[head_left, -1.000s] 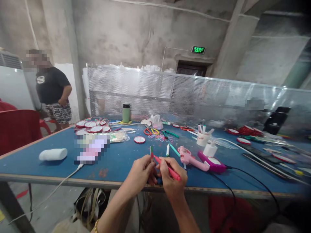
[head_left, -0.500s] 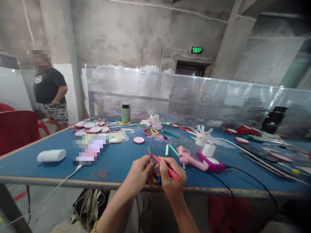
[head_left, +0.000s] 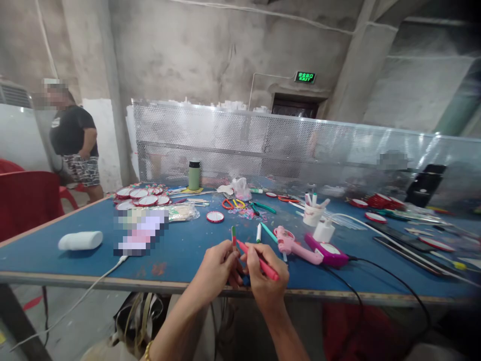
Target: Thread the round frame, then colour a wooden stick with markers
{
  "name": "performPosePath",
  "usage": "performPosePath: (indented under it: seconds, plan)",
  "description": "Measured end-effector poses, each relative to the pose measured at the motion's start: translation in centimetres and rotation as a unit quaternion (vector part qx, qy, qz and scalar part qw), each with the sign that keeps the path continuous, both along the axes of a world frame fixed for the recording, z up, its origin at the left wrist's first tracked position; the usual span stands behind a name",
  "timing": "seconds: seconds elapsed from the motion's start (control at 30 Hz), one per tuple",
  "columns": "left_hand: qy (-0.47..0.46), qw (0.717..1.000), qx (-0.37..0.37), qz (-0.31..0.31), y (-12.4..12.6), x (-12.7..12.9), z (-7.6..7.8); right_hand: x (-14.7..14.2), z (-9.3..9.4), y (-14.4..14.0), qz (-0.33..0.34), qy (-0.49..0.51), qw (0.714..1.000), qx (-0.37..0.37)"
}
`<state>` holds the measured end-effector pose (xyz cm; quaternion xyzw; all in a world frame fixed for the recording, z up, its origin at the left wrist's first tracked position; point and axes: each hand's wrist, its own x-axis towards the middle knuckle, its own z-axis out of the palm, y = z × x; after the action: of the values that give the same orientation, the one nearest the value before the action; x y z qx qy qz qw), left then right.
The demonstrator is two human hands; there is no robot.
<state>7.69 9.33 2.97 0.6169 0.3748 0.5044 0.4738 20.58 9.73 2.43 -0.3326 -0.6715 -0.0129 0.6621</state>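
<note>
Left hand [head_left: 217, 268] and right hand [head_left: 265, 278] touching, fingers seemingly pinched.

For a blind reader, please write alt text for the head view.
The right hand holds a red marker against the left hand at the edge of a cluttered blue table; a pink glue gun lies nearby.

Premises present as a small craft-assembly workshop in a bare industrial building. Walls [head_left: 210, 45] and pillars are raw, unpainted concrete; an illuminated green exit sign [head_left: 304, 77] hangs above a dark doorway. A long blue-topped workbench [head_left: 52, 260] with a worn wooden edge carries batches of identical red-rimmed round pieces [head_left: 140, 194], marker pens, scissors [head_left: 233, 203], a pink glue gun [head_left: 291, 244] and trailing power cables. A perforated metal screen [head_left: 263, 145] divides the bench from the space behind. Red plastic chairs [head_left: 26, 200] stand at left, near a standing person [head_left: 75, 145].
</note>
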Motion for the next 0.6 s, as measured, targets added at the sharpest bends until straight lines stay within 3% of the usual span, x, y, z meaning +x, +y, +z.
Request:
performPosePath:
  seconds: [0.6]
  plan:
    - [-0.018,1.0,-0.011,-0.013,-0.07,-0.11,0.28,0.36,-0.29,0.03,0.012,0.004,1.0,-0.021]
